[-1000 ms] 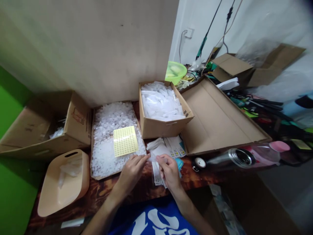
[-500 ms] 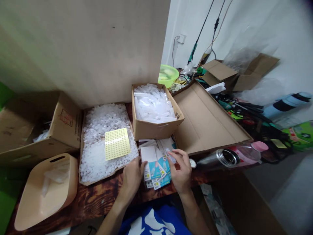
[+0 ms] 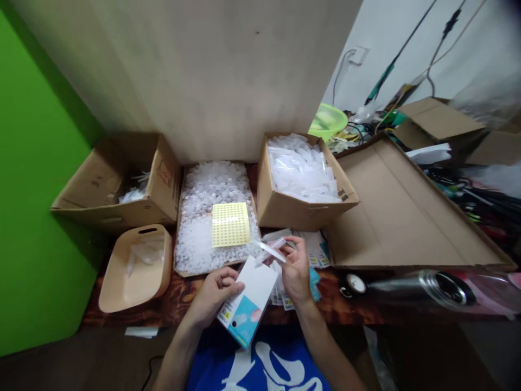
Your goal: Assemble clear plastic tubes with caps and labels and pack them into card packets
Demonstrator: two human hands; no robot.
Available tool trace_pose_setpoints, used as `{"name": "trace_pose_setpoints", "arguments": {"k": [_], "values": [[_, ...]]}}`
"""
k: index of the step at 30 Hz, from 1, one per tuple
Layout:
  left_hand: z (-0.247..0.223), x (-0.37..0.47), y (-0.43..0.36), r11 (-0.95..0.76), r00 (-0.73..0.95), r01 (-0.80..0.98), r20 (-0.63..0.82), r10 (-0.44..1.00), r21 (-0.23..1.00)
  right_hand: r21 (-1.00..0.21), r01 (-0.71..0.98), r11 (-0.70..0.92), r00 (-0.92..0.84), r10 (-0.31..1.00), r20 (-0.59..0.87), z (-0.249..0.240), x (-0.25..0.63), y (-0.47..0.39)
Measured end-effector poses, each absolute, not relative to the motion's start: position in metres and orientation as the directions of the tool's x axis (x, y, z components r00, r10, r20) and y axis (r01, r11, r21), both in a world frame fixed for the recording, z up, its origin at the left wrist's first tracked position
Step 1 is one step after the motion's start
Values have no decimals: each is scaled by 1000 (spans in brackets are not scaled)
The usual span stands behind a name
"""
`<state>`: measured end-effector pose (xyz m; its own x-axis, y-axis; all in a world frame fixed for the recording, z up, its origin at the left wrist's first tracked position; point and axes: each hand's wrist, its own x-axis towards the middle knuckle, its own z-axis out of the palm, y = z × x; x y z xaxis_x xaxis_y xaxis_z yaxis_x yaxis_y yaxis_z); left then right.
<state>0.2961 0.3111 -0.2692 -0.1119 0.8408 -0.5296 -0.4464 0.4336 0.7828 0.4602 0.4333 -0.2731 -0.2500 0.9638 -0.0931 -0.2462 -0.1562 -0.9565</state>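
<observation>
My left hand (image 3: 220, 293) pinches a white-and-blue printed card packet (image 3: 250, 298) by its left edge, tilted in front of my shirt. Closed at the packet's upper right corner, my right hand (image 3: 296, 269) grips a clear plastic strip-like piece (image 3: 273, 251); its exact kind is unclear. More printed card packets (image 3: 319, 252) lie on the table behind and beside my right hand, partly covered by it. A yellow sticker sheet (image 3: 230, 224) rests on many small translucent pieces in a shallow cardboard tray (image 3: 188, 273), left of my right hand.
A cardboard box (image 3: 301, 215) full of clear plastic pieces stands behind the packets. To the left are a beige bin (image 3: 163, 277) and an open carton (image 3: 101, 213). On the right lie a large cardboard lid (image 3: 386, 217) and an open metal flask (image 3: 427, 288).
The view has swung left. My left hand now holds a card packet lifted off the pile near my body. My right hand has moved to that packet's top, with a clear strip-like piece in its fingers.
</observation>
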Motion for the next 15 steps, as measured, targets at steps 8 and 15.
{"name": "trace_pose_setpoints", "arguments": {"k": [8,15], "values": [[-262,253,267,340,-256,-478,-499,828,810,-1000,0,-3,-795,607,-2,-264,415,424],[-257,215,210,179,-565,-527,-500,657,831,-955,-28,295,-950,290,117,-240,300,426]]}}
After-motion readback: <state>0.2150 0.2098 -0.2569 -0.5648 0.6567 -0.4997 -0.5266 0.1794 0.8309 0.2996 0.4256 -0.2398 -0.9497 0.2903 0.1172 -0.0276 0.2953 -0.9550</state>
